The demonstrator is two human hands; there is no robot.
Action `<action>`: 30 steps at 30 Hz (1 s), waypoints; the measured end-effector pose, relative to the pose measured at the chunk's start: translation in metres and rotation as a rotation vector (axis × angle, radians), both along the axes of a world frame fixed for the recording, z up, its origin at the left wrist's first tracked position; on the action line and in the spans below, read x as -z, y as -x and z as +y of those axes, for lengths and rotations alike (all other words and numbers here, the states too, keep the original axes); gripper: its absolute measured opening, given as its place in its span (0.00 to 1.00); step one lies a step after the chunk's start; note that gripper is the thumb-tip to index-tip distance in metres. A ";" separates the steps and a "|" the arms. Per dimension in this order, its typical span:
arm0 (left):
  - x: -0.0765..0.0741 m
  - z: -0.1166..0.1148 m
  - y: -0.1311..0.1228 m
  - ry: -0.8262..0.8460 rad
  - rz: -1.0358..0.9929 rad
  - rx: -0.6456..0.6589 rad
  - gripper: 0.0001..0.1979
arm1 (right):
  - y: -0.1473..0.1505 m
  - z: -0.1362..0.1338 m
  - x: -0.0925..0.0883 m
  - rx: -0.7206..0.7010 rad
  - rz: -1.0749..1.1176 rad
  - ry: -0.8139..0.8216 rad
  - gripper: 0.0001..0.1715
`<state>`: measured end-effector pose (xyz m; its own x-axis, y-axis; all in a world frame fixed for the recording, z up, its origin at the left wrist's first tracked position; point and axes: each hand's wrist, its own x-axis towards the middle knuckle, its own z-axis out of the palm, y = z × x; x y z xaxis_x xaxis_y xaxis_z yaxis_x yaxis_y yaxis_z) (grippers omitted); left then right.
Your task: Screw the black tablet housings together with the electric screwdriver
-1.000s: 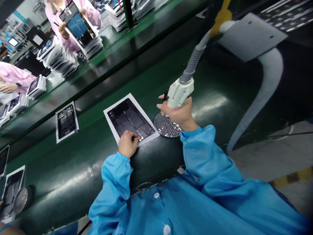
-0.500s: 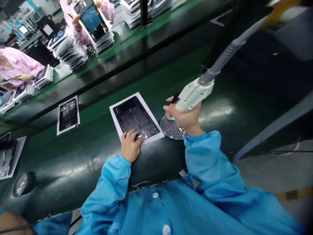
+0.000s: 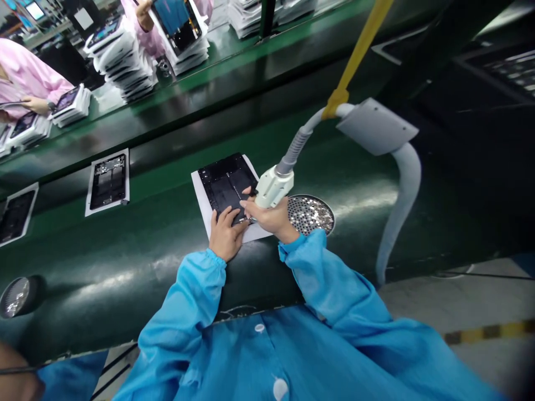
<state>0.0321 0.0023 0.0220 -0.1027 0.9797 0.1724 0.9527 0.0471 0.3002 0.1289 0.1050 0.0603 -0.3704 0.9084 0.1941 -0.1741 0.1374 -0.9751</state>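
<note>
A black tablet back housing (image 3: 224, 186), with its inside facing up, lies on a white sheet (image 3: 201, 202) on the green bench. My left hand (image 3: 225, 233) rests on the housing's lower edge, fingers spread and thumb towards the right hand. Gripped in my right hand (image 3: 270, 217) is a white hand-held tool (image 3: 273, 186) with a black trigger-like part and a grey hose. It is held over the lower right part of the housing; its tip is hidden by my fingers. Partly behind my right wrist is a round perforated dish (image 3: 311, 214) with small shiny metal pieces.
The hose (image 3: 401, 189) runs through a grey plate hung from a yellow strap (image 3: 355, 55). Two more housings (image 3: 107, 181) on sheets lie to the left, near a small round dish (image 3: 16, 297). Across the bench, people in pink work beside stacked tablets (image 3: 125, 61).
My right hand has carried the white tool left, from over the perforated dish to the housing. My left hand stays at the lower edge. The view has shifted.
</note>
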 end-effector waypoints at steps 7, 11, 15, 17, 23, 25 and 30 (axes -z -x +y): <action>-0.002 0.000 -0.001 0.024 0.010 0.010 0.13 | 0.000 -0.004 0.010 -0.033 -0.042 -0.063 0.15; -0.003 0.000 -0.002 0.042 0.012 0.019 0.13 | -0.002 -0.007 0.013 -0.042 -0.087 -0.153 0.12; -0.003 0.000 -0.002 0.027 0.012 0.021 0.14 | 0.000 -0.006 0.014 -0.015 -0.065 -0.102 0.14; -0.002 0.001 -0.001 0.009 0.013 0.021 0.13 | 0.001 -0.005 0.013 0.010 -0.037 -0.063 0.14; 0.004 0.001 0.003 -0.060 0.014 0.019 0.12 | -0.009 -0.002 -0.001 0.013 -0.012 -0.084 0.12; 0.006 0.001 0.004 -0.075 0.011 0.023 0.12 | -0.019 0.005 -0.007 0.046 0.006 -0.092 0.10; 0.006 0.001 0.002 -0.101 0.014 0.011 0.12 | -0.050 0.049 -0.008 0.222 0.100 -0.123 0.09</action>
<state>0.0300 0.0033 0.0164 -0.0894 0.9584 0.2712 0.9570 0.0072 0.2900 0.1789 0.1541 0.0679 -0.1384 0.9324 0.3339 -0.2212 0.2995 -0.9281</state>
